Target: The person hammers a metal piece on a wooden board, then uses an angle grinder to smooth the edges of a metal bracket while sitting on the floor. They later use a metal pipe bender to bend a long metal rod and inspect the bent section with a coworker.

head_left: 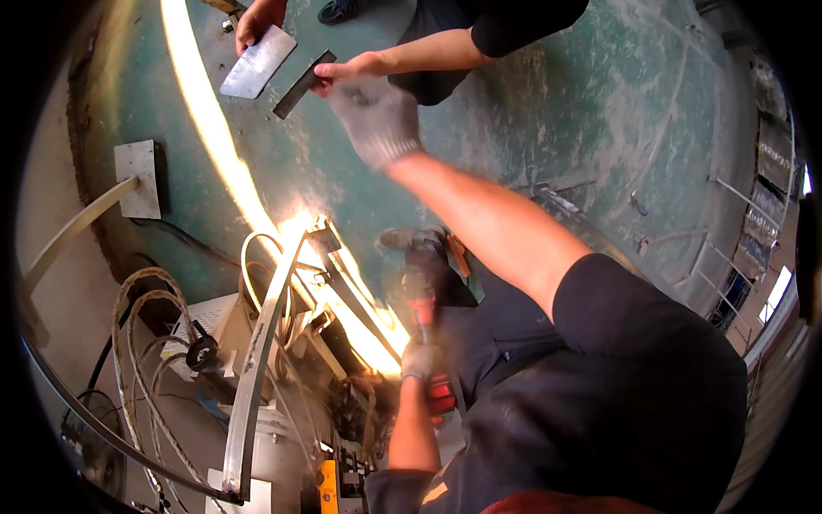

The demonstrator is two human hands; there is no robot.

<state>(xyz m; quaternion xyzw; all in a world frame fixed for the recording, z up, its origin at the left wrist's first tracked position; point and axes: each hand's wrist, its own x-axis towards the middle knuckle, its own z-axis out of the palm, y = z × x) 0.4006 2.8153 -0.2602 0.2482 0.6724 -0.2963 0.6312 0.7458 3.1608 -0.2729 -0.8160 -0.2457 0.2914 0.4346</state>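
Note:
My left hand [420, 357], in a pale work glove, is wrapped round a red cordless power tool [420, 310]. The tool's head points away from me, and its exact kind is blurred. My right hand [372, 122], also gloved, reaches far forward and is smeared by motion, so its fingers do not show clearly. It overlaps or touches a co-worker's bare hand [355, 66], which pinches a short dark flat bar [303, 85]. In the co-worker's other hand [257, 23] is a light grey metal plate [259, 63].
A metal frame bar [259, 377] slants up on the left beside looped hoses [137, 325] and a bright glare [360, 338]. A plate-ended post [137, 180] stands at far left. A yellow-faced device [329, 487] sits low. Metal racks [753, 214] line the right, beyond the worn green floor.

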